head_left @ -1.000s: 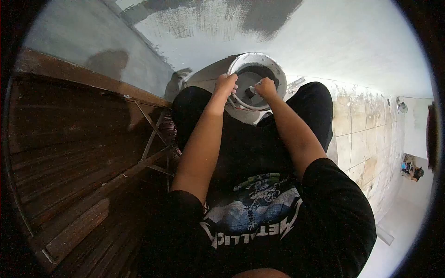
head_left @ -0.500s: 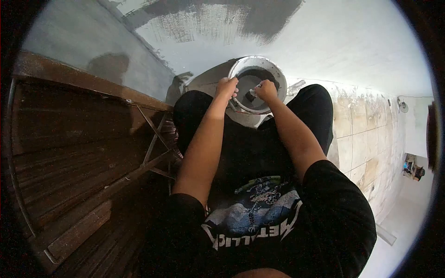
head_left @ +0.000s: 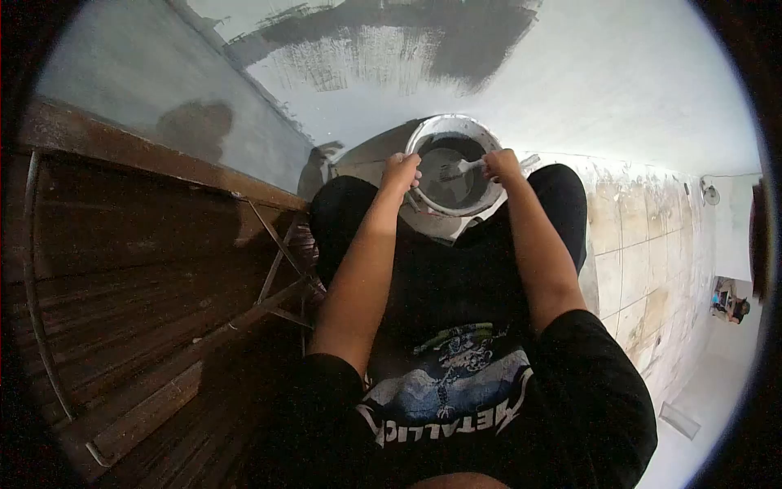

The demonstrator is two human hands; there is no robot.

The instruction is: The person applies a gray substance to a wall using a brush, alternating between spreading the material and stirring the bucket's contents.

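Observation:
A white bucket [head_left: 458, 122] with grey paint [head_left: 453, 194] inside stands between my knees, its rim smeared with paint. My left hand [head_left: 400, 174] is closed on the left side of the rim. At the right side of the bucket, my right hand [head_left: 502, 165] is wrapped round the handle of a paintbrush [head_left: 467, 165]. The brush points left across the inside of the bucket, its dark bristles over the grey paint.
In front, a white wall [head_left: 586, 90] bears a patch of grey paint [head_left: 468, 49]. A dark wooden table [head_left: 122, 269] with metal legs stands close on my left. To the right are worn, stained tiles [head_left: 631, 220] and a small fan [head_left: 710, 193].
My right hand has moved right toward the bucket's edge, drawing the brush with it and turning it sideways. My left hand stays on the rim. The view has shifted slightly.

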